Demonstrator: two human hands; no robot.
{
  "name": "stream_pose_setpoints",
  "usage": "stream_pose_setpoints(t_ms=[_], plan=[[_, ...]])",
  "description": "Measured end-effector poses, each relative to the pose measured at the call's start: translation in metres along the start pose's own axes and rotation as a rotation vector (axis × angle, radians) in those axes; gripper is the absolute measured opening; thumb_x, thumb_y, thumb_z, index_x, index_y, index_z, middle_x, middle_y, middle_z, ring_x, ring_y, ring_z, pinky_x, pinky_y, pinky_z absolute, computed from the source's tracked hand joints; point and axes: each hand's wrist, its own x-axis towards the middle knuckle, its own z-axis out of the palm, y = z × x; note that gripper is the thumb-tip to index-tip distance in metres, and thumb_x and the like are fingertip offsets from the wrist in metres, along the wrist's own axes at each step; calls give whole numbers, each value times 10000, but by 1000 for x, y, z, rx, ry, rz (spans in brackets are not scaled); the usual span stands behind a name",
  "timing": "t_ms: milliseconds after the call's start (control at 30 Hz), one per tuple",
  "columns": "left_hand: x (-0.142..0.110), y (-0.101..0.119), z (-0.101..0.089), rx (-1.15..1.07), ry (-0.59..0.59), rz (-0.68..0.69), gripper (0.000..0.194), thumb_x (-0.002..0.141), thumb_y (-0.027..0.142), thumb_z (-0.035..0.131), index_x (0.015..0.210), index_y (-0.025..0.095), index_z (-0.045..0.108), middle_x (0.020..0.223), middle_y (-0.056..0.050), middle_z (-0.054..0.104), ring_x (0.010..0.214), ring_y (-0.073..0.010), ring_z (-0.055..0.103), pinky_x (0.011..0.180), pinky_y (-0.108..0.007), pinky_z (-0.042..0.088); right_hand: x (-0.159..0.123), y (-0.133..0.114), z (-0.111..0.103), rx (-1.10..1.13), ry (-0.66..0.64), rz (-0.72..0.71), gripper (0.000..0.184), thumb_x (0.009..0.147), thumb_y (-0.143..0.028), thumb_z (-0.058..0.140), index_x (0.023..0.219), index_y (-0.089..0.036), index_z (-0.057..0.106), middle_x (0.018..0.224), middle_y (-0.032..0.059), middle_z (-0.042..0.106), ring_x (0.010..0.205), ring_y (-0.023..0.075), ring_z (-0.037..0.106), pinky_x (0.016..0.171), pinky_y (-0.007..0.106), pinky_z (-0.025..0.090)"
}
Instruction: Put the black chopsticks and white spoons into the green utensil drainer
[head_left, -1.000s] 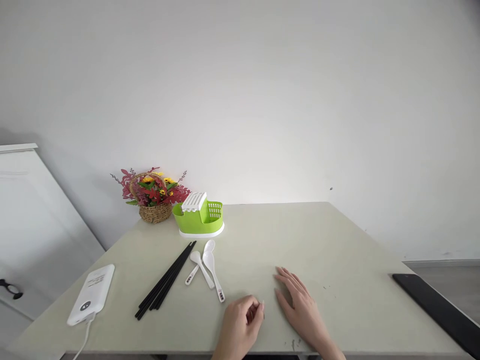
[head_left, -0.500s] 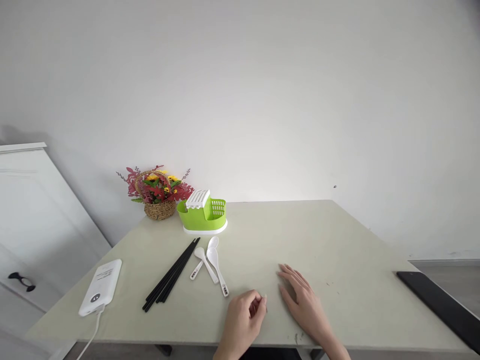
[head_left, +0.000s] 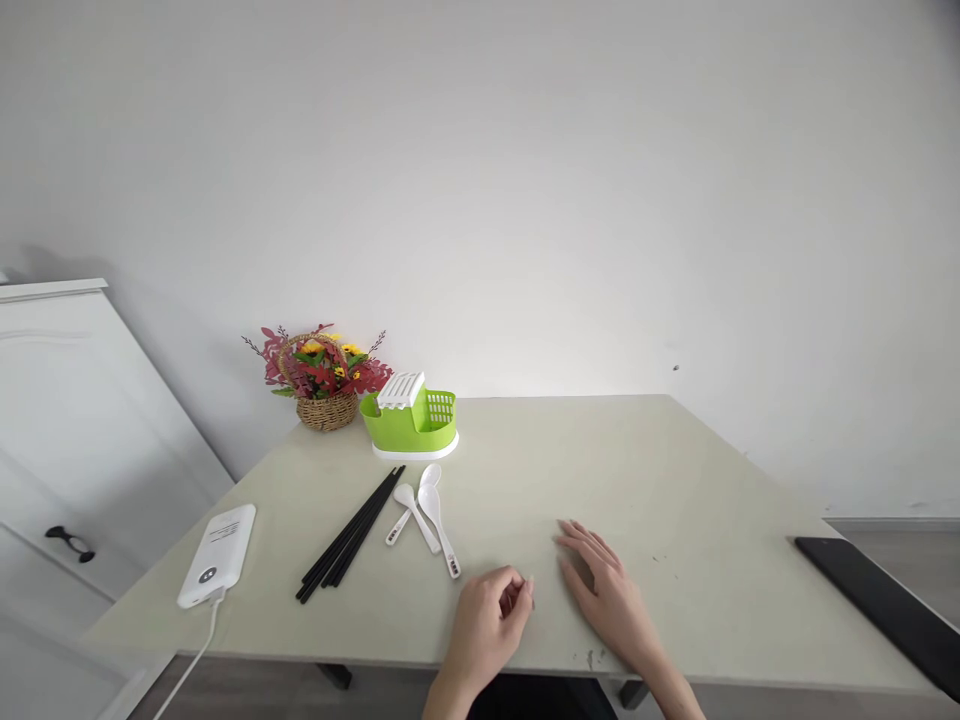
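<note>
My left hand (head_left: 491, 620) rests on the beige table (head_left: 675, 470) near its front edge, fingers curled in a loose fist with nothing seen in them. My right hand (head_left: 607, 590) lies flat beside it, palm down, fingers stretched out and holding nothing. Three white spoons (head_left: 427, 512) lie just left of my left hand, and a bundle of black chopsticks (head_left: 351, 532) lies left of the spoons. A green and white cutlery holder (head_left: 409, 421) stands behind them near the wall.
A wicker basket of red and yellow flowers (head_left: 322, 376) stands at the back left. A white power bank (head_left: 217, 555) with a cable lies at the table's left edge. A white cabinet (head_left: 67, 430) is at left, a black flat object (head_left: 885, 605) at right.
The view has drawn back and tilted, so the table and objects sit higher and further right in frame. Both hands keep the same pose on the table.
</note>
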Motion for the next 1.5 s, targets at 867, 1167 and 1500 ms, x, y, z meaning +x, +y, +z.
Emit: stream_pose_setpoints(t_ms=[867, 1167, 1500], plan=[[0, -12, -25, -256, -141, -100, 467, 1000, 594, 500, 773, 199, 603, 591, 35, 530, 517, -110, 462, 518, -227, 347, 0, 1, 2, 48, -6, 34, 336, 1035, -404, 501, 1254, -297, 732, 1522, 24, 615, 1486, 288, 483, 1222, 543, 432], [2, -74, -150, 532, 529, -252, 344, 964, 495, 466, 939, 204, 646, 915, -103, 713, 883, -273, 656, 842, -370, 513, -1, 4, 4, 31, -36, 47, 374, 1048, -408, 476, 1322, -291, 701, 1547, 19, 588, 1506, 283, 455, 1232, 554, 420], [26, -80, -203, 960, 32, -630, 576, 865, 375, 604, 1378, 117, 566, 1439, -201, 591, 1340, -378, 549, 1041, -437, 473, -2, 1, 2, 49, -1, 28, 341, 1039, -411, 506, 1275, -300, 725, 1510, 30, 626, 1476, 294, 498, 1193, 553, 468]])
